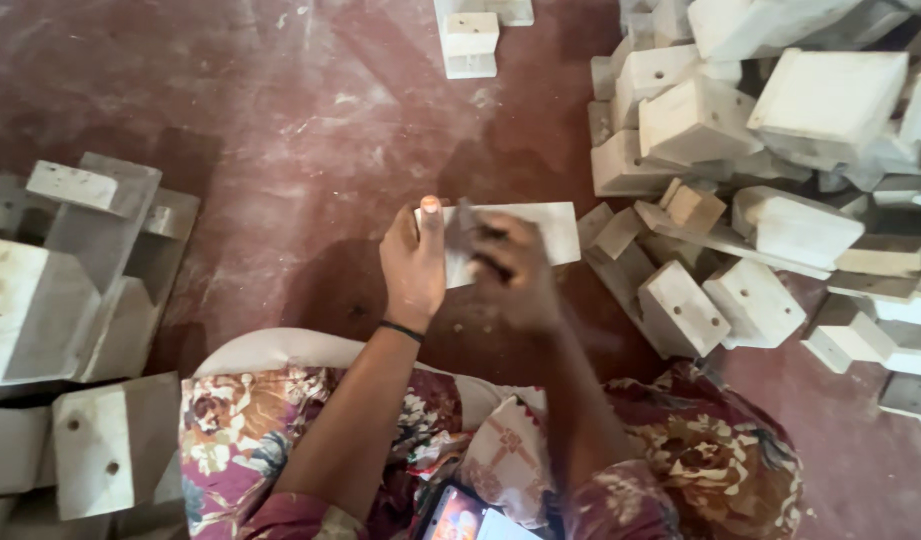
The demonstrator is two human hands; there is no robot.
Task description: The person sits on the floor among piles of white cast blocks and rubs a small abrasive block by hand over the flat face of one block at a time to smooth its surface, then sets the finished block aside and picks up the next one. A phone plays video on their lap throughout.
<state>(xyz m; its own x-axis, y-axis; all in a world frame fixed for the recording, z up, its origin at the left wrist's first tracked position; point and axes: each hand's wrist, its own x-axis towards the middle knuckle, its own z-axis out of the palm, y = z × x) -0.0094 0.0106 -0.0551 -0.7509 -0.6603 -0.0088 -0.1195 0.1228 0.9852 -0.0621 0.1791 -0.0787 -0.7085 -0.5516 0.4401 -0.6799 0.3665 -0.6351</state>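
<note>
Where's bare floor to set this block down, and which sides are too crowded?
The widest bare floor lies ahead and to the left, between the left stack of blocks and the lone block at the top. The right pile of blocks is crowded, reaching up to the held block in the left hand and right hand.

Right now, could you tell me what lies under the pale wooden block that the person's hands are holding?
Under the wooden block only the red floor shows. The left hand grips its near end and the blurred right hand covers its middle, so that part of the block's face is hidden.
</note>
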